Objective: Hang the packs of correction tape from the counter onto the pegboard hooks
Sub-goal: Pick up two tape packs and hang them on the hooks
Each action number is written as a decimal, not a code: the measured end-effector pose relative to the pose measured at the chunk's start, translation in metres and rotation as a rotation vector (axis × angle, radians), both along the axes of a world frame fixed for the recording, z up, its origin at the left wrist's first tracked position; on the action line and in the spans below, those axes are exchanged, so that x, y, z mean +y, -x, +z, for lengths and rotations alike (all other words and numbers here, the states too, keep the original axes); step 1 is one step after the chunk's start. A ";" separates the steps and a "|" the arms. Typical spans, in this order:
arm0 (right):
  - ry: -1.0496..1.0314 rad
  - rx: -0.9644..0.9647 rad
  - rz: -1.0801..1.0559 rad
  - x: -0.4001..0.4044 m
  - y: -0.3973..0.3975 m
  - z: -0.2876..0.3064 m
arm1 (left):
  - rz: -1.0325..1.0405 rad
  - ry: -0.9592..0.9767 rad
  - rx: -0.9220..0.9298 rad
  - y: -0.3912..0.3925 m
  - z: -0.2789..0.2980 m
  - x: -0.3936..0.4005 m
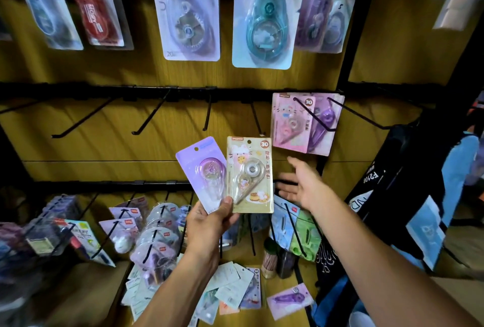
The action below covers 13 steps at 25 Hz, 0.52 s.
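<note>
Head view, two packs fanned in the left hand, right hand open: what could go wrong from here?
1. The left hand pinches the purple pack and the beige pack only by their bottom edges; either might slip while the empty right hand takes one.
2. The beige pack's hang hole is small and the nearest empty hook is thin, so threading may miss.
3. A dropped pack could get mixed into the loose packs on the counter.

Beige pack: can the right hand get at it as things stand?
Probably yes. The right hand is open and empty just right of the beige pack, with clear space between them. The left hand pinches only its bottom edge, beside the purple pack, so its right side is free.
</note>
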State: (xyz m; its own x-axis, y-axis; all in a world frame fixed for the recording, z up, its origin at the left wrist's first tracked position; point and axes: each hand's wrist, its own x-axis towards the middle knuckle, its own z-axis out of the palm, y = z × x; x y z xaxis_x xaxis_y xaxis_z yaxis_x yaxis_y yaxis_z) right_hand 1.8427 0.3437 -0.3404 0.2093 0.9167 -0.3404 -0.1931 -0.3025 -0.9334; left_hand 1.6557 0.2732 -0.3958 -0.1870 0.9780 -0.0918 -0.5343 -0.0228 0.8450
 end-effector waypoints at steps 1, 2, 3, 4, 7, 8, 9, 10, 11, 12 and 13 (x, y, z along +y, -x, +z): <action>-0.025 -0.037 0.111 -0.015 0.004 -0.006 | -0.008 0.001 0.003 -0.002 0.000 -0.001; -0.058 -0.051 0.220 -0.033 0.007 -0.011 | -0.010 0.004 0.007 -0.004 0.000 -0.004; -0.094 -0.034 0.303 -0.049 0.008 -0.017 | -0.007 0.006 0.009 -0.006 0.000 -0.007; -0.127 0.014 0.349 -0.065 0.007 -0.020 | -0.008 0.002 0.006 -0.009 0.001 -0.010; -0.170 0.096 0.349 -0.093 -0.004 -0.027 | -0.034 -0.001 0.011 -0.019 0.005 -0.024; -0.185 0.030 0.348 -0.100 -0.007 -0.026 | -0.042 0.002 0.028 -0.022 0.007 -0.030; -0.204 -0.066 0.339 -0.105 -0.009 -0.026 | -0.053 -0.002 0.043 -0.025 0.009 -0.034; -0.225 -0.147 0.321 -0.111 -0.010 -0.026 | -0.072 -0.012 0.052 -0.028 0.012 -0.039; -0.250 -0.196 0.294 -0.116 -0.011 -0.026 | -0.093 -0.021 0.054 -0.031 0.015 -0.044; -0.273 -0.210 0.258 -0.123 -0.013 -0.026 | -0.108 -0.020 0.046 -0.034 0.019 -0.048; -0.299 -0.211 0.216 -0.130 -0.017 -0.025 | -0.109 -0.010 0.029 -0.037 0.024 -0.051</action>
